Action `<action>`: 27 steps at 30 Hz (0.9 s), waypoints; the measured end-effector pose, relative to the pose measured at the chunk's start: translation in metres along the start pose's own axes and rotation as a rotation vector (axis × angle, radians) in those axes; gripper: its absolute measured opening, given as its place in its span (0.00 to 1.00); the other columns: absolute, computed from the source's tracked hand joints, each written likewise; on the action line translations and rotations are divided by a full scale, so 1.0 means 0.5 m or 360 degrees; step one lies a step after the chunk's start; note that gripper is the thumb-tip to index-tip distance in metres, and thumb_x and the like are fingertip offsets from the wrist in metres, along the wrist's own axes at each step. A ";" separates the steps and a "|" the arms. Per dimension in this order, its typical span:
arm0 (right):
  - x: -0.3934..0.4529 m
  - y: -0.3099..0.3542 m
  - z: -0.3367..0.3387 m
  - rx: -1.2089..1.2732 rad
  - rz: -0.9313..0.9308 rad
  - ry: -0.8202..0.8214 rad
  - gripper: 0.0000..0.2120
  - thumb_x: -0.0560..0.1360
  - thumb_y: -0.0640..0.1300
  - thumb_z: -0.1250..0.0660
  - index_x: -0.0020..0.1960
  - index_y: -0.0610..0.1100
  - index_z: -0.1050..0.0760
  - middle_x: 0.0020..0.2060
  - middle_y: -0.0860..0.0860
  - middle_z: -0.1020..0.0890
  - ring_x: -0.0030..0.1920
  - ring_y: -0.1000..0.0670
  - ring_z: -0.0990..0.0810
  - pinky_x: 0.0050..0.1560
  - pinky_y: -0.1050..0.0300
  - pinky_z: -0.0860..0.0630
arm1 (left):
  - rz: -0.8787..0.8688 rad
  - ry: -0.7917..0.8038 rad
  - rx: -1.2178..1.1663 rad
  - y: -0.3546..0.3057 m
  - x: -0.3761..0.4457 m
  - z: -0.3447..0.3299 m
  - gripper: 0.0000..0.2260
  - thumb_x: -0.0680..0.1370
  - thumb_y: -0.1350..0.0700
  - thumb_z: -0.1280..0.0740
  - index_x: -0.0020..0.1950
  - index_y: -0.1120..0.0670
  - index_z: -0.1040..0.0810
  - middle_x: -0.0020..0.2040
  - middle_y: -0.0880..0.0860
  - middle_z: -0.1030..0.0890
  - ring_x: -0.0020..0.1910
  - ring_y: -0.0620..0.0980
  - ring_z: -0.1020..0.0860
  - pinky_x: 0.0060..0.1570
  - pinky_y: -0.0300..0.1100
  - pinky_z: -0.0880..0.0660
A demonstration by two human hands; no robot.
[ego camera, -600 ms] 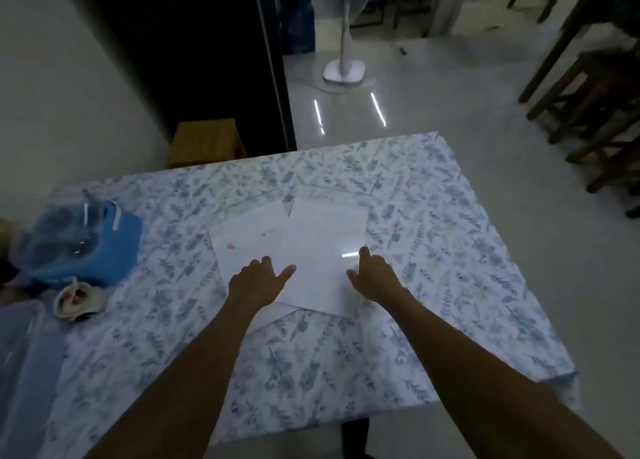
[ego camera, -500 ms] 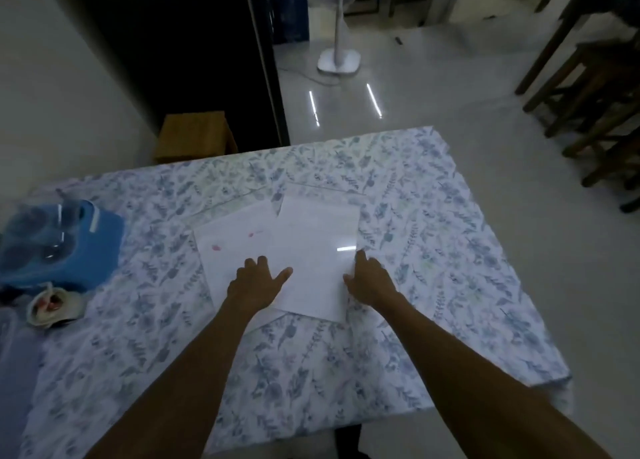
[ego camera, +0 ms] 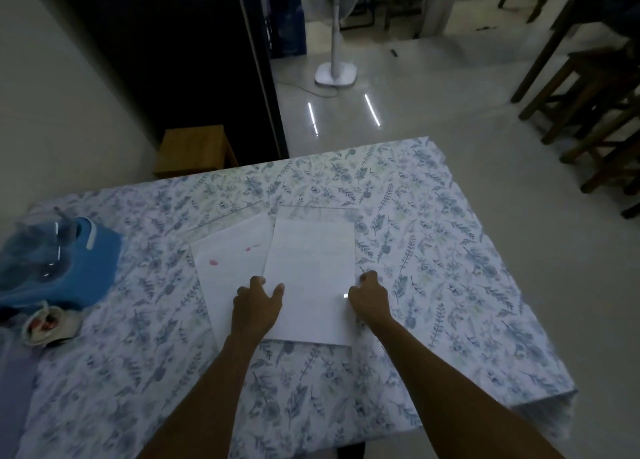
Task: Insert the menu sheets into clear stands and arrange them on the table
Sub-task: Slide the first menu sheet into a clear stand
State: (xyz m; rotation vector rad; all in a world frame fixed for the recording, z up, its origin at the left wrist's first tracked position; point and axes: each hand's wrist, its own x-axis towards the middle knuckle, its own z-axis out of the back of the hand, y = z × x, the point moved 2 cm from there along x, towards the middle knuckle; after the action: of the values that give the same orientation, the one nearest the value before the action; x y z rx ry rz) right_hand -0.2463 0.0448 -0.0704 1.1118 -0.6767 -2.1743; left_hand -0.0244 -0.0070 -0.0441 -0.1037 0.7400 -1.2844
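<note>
Two white menu sheets lie flat in the middle of the floral tablecloth. The right sheet [ego camera: 311, 271] sits inside a flat clear stand whose transparent edge [ego camera: 318, 211] shows beyond the paper's top. The left sheet [ego camera: 230, 261] has small pink marks and is partly under the right one. My left hand [ego camera: 257, 306] rests palm down across both sheets, fingers apart. My right hand [ego camera: 369, 297] presses the right edge of the clear stand, fingers curled at its rim. Neither hand lifts anything.
A blue container with a clear lid [ego camera: 59, 261] stands at the table's left edge, a small white bundle [ego camera: 48, 323] in front of it. The table [ego camera: 450, 285] ends at right and front. A wooden stool [ego camera: 194, 150], a standing fan [ego camera: 335, 74] and wooden chairs [ego camera: 588, 105] stand beyond.
Both hands slid slightly toward me along the sheets, and the right hand's fingers curled at the stand's right edge. The right sheet has turned a little straighter.
</note>
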 end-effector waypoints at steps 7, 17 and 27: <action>-0.082 -0.047 0.069 0.0159 -0.0007 -0.0186 0.15 0.76 0.39 0.39 0.62 0.41 0.28 0.52 0.42 0.21 0.50 0.43 0.22 0.52 0.49 0.23 | -0.0130 0.0017 -0.0382 0.012 -0.118 0.022 0.24 0.78 0.43 0.34 0.68 0.57 0.29 0.64 0.59 0.22 0.60 0.58 0.23 0.53 0.43 0.28; -0.229 -0.095 0.182 0.0973 0.0070 -0.0267 0.13 0.70 0.37 0.26 0.54 0.41 0.18 0.47 0.41 0.14 0.47 0.42 0.14 0.49 0.48 0.16 | -0.0278 -0.0112 -0.0740 0.019 -0.268 0.058 0.18 0.77 0.69 0.45 0.61 0.55 0.25 0.58 0.58 0.19 0.48 0.54 0.23 0.42 0.40 0.28; -0.170 -0.034 0.246 0.1078 0.0333 -0.0308 0.12 0.72 0.27 0.31 0.50 0.39 0.16 0.54 0.41 0.16 0.55 0.42 0.17 0.58 0.45 0.19 | -0.0694 -0.0204 -0.0849 -0.034 -0.236 0.097 0.10 0.77 0.64 0.30 0.55 0.54 0.15 0.52 0.51 0.15 0.47 0.37 0.19 0.42 0.22 0.27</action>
State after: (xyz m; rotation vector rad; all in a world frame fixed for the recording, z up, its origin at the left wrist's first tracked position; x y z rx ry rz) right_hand -0.3138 0.1369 0.0275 1.0793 -1.6212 -1.9250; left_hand -0.0224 0.0772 0.0532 -0.8085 0.9670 -1.4413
